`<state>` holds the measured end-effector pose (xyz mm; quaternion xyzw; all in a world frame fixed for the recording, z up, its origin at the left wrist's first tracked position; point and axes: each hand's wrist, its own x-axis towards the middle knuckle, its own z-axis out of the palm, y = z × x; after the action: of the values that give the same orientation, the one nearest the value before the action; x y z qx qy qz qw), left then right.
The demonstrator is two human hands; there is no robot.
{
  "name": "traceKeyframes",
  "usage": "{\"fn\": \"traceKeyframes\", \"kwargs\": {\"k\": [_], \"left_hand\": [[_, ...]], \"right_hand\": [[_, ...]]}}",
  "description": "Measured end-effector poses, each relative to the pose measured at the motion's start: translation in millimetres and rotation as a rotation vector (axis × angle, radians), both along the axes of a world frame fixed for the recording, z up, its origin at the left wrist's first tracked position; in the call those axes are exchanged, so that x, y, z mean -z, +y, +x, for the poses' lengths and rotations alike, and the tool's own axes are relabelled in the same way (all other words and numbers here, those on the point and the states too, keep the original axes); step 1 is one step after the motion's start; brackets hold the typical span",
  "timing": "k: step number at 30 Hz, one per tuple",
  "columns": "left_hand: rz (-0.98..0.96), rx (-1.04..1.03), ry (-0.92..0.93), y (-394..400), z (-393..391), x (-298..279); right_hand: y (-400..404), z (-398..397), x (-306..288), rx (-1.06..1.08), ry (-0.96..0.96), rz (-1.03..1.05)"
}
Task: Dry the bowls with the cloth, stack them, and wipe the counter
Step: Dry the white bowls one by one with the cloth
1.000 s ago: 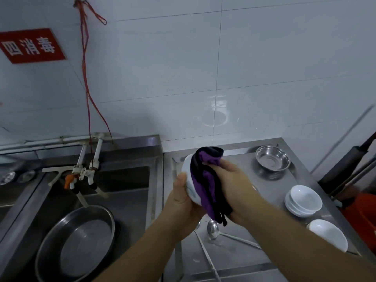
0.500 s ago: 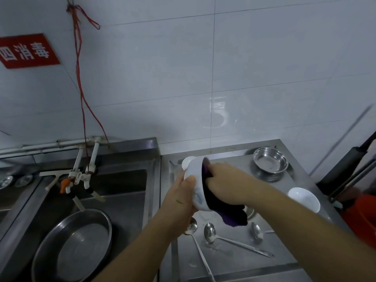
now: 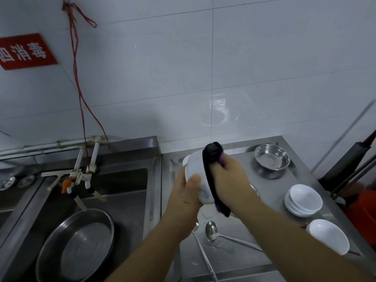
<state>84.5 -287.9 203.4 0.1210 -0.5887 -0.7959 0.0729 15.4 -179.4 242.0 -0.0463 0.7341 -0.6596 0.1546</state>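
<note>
My left hand point(image 3: 186, 197) grips a white bowl point(image 3: 196, 171) tilted on its side above the steel counter point(image 3: 227, 253). My right hand point(image 3: 227, 178) holds a black and purple cloth point(image 3: 212, 159) draped over the bowl's rim, with fingers curled round it. The cloth's tail hangs below the bowl. A stack of white bowls point(image 3: 304, 200) sits at the counter's right, and a single white bowl point(image 3: 328, 239) lies tilted in front of it. Another white rim point(image 3: 185, 159) shows behind the held bowl.
A steel bowl point(image 3: 271, 159) stands at the counter's back right. Two ladles point(image 3: 211, 234) lie on the counter below my hands. Left of the counter is a sink point(image 3: 122, 192) with taps point(image 3: 83, 176) and a large steel basin point(image 3: 77, 243). An orange bin point(image 3: 366, 212) is at far right.
The cloth moved from inside the bowl to over its rim, and my right hand shifted up and outward. The bowl stays tilted in my left hand.
</note>
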Motion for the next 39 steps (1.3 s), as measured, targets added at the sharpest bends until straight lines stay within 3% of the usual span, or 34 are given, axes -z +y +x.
{"fn": "traceKeyframes", "kwargs": {"k": [2,4,8,10,18,21,23,29,34,39], "left_hand": [[-0.102,-0.005,0.006,1,-2,1],[-0.187,0.03,-0.006,0,-1,4],[-0.36,0.121,0.009,-6,2,9],[-0.397,0.152,0.022,-9,2,9],[-0.579,0.201,-0.03,-22,-3,4],[-0.194,0.014,-0.244,-19,-1,8],[0.054,0.041,-0.374,-17,7,14],[0.498,0.067,-0.218,-16,20,12],[0.569,0.02,-0.08,-27,14,0],[0.498,0.024,-0.039,-31,10,-20]], "right_hand": [[7,-2,-1,-0.068,0.069,0.1],[13,-4,-6,-0.123,-0.103,0.061],[34,-9,-3,-0.165,-0.528,-0.237],[43,-8,0,-0.134,-0.635,-0.397],[39,12,10,-0.165,-0.69,-0.593],[42,11,12,-0.177,-0.662,-0.719],[45,10,13,-0.175,-0.619,-0.742],[47,10,25,-0.157,-0.613,-0.795],[44,12,33,-0.088,-0.646,-0.755],[34,8,41,0.256,-0.649,-0.628]]}}
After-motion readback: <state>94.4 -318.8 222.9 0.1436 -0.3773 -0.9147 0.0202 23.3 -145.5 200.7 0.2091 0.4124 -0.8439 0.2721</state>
